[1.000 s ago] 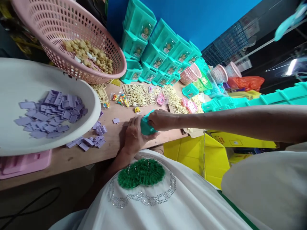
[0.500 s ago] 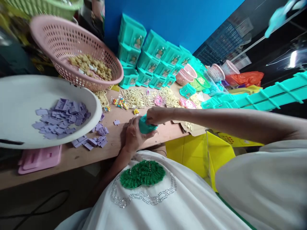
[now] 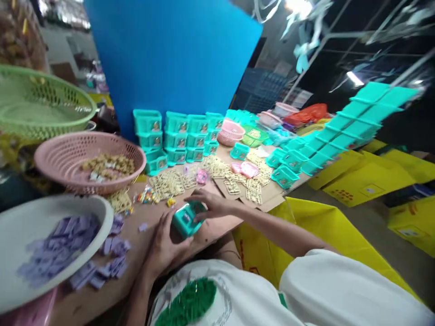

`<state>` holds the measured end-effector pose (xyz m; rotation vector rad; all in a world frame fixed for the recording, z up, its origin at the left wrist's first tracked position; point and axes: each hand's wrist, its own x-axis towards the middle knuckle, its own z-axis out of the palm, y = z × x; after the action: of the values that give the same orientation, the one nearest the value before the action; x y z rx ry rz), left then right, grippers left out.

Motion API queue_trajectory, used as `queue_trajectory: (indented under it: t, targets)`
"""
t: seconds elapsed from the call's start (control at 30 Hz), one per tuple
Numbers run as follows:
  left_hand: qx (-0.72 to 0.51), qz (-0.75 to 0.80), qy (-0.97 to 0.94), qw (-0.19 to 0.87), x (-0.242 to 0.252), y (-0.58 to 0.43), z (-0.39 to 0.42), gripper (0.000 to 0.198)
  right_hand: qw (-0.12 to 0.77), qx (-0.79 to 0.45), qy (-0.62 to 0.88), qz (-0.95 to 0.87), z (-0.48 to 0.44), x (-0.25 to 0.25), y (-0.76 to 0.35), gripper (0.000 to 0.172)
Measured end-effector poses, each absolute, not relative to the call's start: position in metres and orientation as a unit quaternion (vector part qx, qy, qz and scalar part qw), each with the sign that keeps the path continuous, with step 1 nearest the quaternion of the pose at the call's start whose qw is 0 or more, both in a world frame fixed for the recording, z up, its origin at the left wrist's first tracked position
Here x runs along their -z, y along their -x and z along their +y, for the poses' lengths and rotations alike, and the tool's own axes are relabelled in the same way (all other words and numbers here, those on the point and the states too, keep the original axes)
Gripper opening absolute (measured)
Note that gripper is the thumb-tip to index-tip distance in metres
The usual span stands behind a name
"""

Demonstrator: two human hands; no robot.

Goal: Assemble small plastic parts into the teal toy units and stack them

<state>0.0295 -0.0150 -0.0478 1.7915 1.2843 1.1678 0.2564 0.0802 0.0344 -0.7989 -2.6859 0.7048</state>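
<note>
Left grip (image 3: 164, 248) (splayed) and arched right grip (image 3: 216, 204) hold 1 teal box (image 3: 184, 222).

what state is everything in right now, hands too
Held teal box: between both hands, contents unclear
Left hand: curved around the box
Right hand: gripping the box
White basin: holding purple parts
Pink basket: holding tan pieces
Other teal boxes: stacked in columns
Cream frames: spread on the table
Tube lamp: lit
</note>
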Motion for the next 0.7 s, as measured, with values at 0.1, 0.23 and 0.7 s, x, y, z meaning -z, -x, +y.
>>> queue_trajectory:
  t: [0.1,0.23,0.7]
  targets:
    - [-0.424,0.474,-0.730,0.252,0.050,-0.026,-0.014,0.075,0.148,-0.192,0.288,-0.926,0.072,-0.038,-0.261,0.055]
    - [-0.439,0.420,-0.781,0.145,0.057,-0.038,-0.013,0.069,0.193,-0.158,0.283,-0.926,0.054,-0.043,-0.276,0.041]
    - [-0.442,0.486,-0.753,-0.034,0.078,-0.040,-0.020,0.068,0.425,-0.015,0.600,-0.678,0.152,-0.074,-0.453,0.027]
